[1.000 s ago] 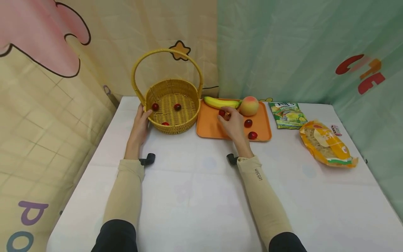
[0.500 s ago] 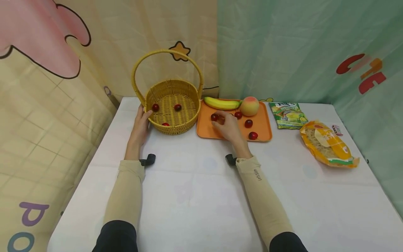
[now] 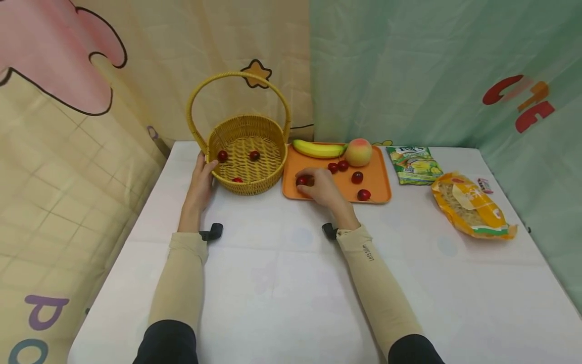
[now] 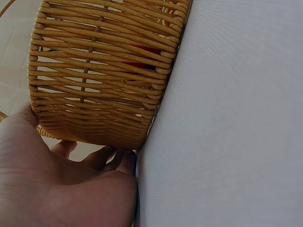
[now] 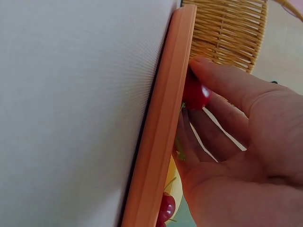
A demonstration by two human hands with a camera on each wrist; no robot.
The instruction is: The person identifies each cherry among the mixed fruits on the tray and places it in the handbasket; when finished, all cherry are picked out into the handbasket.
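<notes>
My left hand [image 3: 200, 182] grips the left side of a yellow wicker basket [image 3: 247, 188], thumb at the rim; the left wrist view shows fingers against its woven wall [image 4: 94, 90]. Inside the basket lie a few red cherries [image 3: 254, 155]. Over the left part of an orange tray [image 3: 291, 156], my right hand [image 3: 320, 187] pinches a dark red cherry [image 3: 302, 180]. In the right wrist view this cherry [image 5: 195, 92] sits between thumb and fingers, just behind the tray's rim [image 5: 161, 118]. Several more cherries [image 3: 357, 177] lie on the tray to the hand's right.
At the tray's back are a banana [image 3: 318, 149] and a peach [image 3: 358, 152]. Right of the tray lie a green packet [image 3: 415, 166], a yellow bag [image 3: 473, 207] and a tiny wrapped item [image 3: 485, 185]. Curtains [image 3: 391, 71] hang behind the white table [image 3: 273, 283].
My right hand has moved left and nearer with the cherry, uncovering two cherries beside the peach. My left hand has stayed on the basket.
</notes>
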